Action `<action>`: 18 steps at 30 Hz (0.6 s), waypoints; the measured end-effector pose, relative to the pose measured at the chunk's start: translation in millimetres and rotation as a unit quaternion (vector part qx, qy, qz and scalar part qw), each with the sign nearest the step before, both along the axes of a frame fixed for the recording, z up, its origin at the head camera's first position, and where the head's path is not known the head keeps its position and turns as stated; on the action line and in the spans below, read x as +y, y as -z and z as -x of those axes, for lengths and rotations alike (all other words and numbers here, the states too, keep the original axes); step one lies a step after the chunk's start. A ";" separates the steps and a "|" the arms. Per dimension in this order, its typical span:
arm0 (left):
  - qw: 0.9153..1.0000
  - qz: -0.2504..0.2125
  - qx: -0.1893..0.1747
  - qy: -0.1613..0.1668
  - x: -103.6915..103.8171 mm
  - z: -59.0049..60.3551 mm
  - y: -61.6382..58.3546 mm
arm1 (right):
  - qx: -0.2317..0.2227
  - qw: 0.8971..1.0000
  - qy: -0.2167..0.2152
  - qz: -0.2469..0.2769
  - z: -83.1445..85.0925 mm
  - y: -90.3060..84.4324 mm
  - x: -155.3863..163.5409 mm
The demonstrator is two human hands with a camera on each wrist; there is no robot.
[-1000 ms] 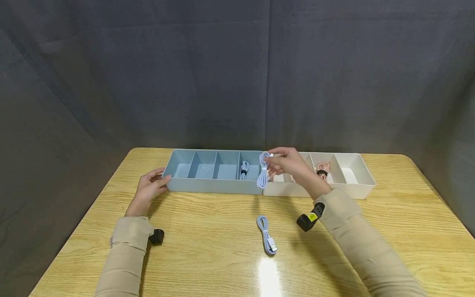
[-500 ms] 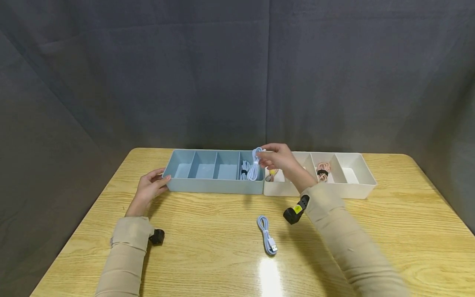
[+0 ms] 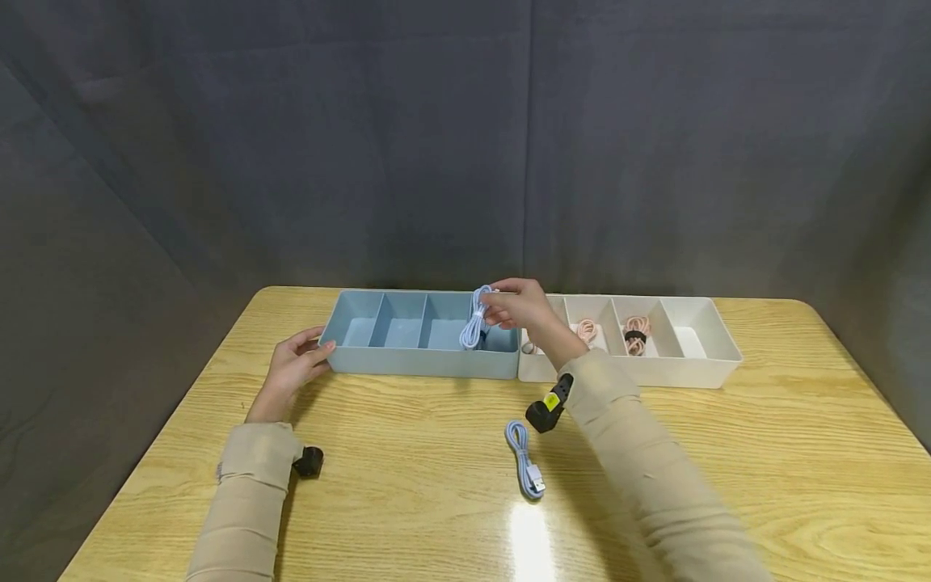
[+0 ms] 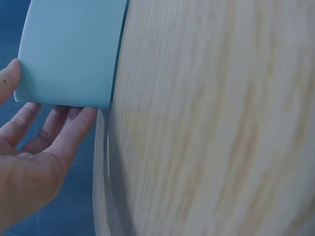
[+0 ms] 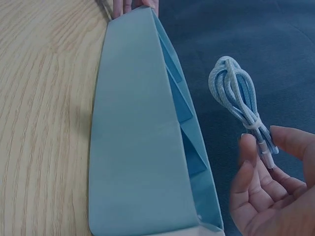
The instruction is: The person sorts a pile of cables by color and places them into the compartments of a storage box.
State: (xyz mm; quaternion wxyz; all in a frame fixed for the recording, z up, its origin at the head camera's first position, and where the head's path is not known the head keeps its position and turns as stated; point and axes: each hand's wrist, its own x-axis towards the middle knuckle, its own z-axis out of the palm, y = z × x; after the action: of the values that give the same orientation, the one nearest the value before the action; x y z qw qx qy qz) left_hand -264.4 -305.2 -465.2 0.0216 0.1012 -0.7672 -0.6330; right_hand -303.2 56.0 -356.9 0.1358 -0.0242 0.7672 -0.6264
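My right hand [image 3: 518, 309] pinches a coiled light blue USB-type cable [image 5: 234, 91] with a white tie. In the head view this cable hangs over the blue divided box [image 3: 407, 361], around the divider of its rightmost compartment. Behind it, a black-banded cable in that compartment is mostly hidden. My left hand [image 3: 291, 368] rests against the box's left end; in the left wrist view its fairly straight fingers [image 4: 74, 130] touch the end wall and the thumb lies at the rim. A second light blue USB cable [image 3: 525, 461] lies coiled on the table, below the boxes.
A white divided box [image 3: 676, 373] stands end to end with the blue one. It holds a pink cable [image 3: 586, 330] and a black-banded pink cable [image 3: 636, 335]; another item at its left is partly behind my right wrist. A dark curtain [image 3: 407, 145] hangs behind the wooden table [image 3: 393, 469].
My right hand has carried the pinched cable leftward, from the joint between the boxes to over the blue box's right part. The left hand and the cable on the table stay put.
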 end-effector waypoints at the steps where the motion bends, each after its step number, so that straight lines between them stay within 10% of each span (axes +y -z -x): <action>1: 1.000 0.000 0.000 0.000 0.3 -0.2 0.0 | -0.002 1.000 0.001 -0.004 0.2 0.8 -1.5; 18: 1.000 -0.005 0.011 0.011 3.9 -3.9 -0.6 | -0.035 0.999 -0.011 0.038 1.7 14.7 -9.6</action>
State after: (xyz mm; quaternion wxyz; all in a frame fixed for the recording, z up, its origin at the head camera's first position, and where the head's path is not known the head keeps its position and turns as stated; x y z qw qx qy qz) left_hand -260.4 -301.3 -464.6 0.0228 0.0856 -0.7648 -0.6381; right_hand -304.9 46.4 -371.6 0.1679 -0.0157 0.7372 -0.6542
